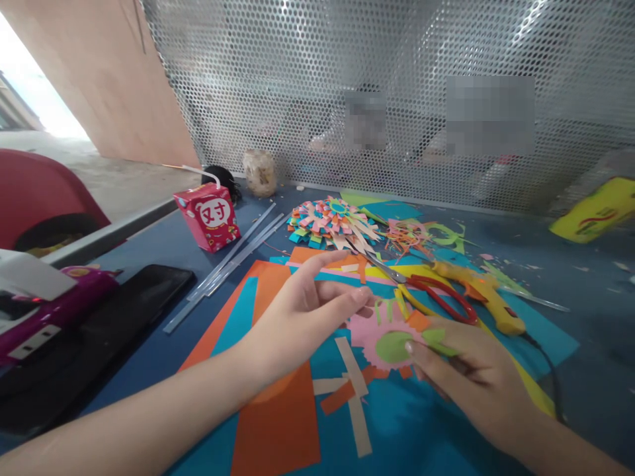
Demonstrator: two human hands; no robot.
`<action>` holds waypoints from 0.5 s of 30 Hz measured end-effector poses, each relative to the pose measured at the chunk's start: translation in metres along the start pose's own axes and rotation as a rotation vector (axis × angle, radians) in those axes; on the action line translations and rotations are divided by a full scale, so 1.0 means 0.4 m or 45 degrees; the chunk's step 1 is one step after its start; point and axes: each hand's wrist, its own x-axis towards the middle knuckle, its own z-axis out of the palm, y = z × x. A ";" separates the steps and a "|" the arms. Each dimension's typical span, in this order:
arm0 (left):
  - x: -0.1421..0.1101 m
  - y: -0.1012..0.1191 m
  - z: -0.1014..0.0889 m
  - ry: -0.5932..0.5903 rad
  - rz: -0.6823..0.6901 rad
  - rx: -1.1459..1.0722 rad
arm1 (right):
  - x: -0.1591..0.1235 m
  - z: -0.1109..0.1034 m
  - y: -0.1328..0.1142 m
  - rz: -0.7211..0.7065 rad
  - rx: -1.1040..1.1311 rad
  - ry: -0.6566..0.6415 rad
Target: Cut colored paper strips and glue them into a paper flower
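My right hand (pixel 471 377) pinches a pink paper flower (pixel 367 340) with a fringed edge, thumb on its front. A green paper disc (pixel 391 349) covers part of the flower, and a green leaf-shaped piece (pixel 435 338) shows by my fingers. Curled green and yellow strips stand at its upper edge. My left hand (pixel 317 301) is at the flower's upper left, index finger stretched out, thumb and another fingertip close together. Whether anything small is between them is hidden. Beneath both hands lie orange sheets (pixel 282 416), blue sheets (pixel 397 423) and loose paper strips (pixel 354 383).
Behind my hands are red-handled scissors (pixel 441 294), a yellow glue gun (pixel 489 301) with a cord, and layered paper flowers (pixel 332 221). Clear glue sticks (pixel 233 261), a red drink carton (pixel 208 218) and a black phone (pixel 143 291) lie leftward. A perforated metal panel (pixel 307 79) borders the table.
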 end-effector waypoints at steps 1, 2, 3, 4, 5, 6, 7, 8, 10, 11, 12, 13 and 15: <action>-0.002 -0.001 0.000 -0.020 0.016 0.007 | 0.001 -0.001 -0.002 -0.030 -0.018 0.004; -0.004 -0.002 0.000 -0.044 0.033 0.019 | 0.002 -0.002 -0.004 -0.055 -0.032 -0.001; -0.007 -0.003 -0.001 -0.070 0.047 0.044 | 0.003 -0.002 -0.005 -0.074 -0.041 -0.018; -0.010 -0.004 -0.001 -0.089 0.060 0.080 | 0.003 -0.002 -0.007 -0.091 -0.046 -0.036; -0.013 -0.006 -0.002 -0.102 0.075 0.126 | 0.002 -0.002 -0.007 -0.102 -0.050 -0.055; -0.016 -0.006 -0.002 -0.109 0.093 0.179 | 0.001 -0.002 -0.007 -0.110 -0.054 -0.079; -0.018 -0.007 -0.001 -0.111 0.113 0.234 | 0.000 -0.001 -0.006 -0.117 -0.064 -0.097; -0.020 -0.007 0.000 -0.106 0.129 0.285 | -0.002 -0.001 -0.005 -0.127 -0.085 -0.112; -0.023 -0.006 0.003 -0.083 0.145 0.360 | -0.004 -0.003 0.000 -0.166 -0.173 -0.138; -0.024 -0.005 0.005 -0.081 0.153 0.374 | -0.005 -0.006 0.004 -0.210 -0.237 -0.146; -0.025 -0.003 0.006 -0.083 0.163 0.372 | -0.006 -0.010 0.007 -0.275 -0.321 -0.146; -0.025 -0.002 0.006 -0.079 0.174 0.355 | -0.008 -0.015 0.009 -0.361 -0.422 -0.146; -0.026 0.001 0.002 -0.046 0.189 0.293 | -0.013 -0.029 0.012 -0.513 -0.624 -0.085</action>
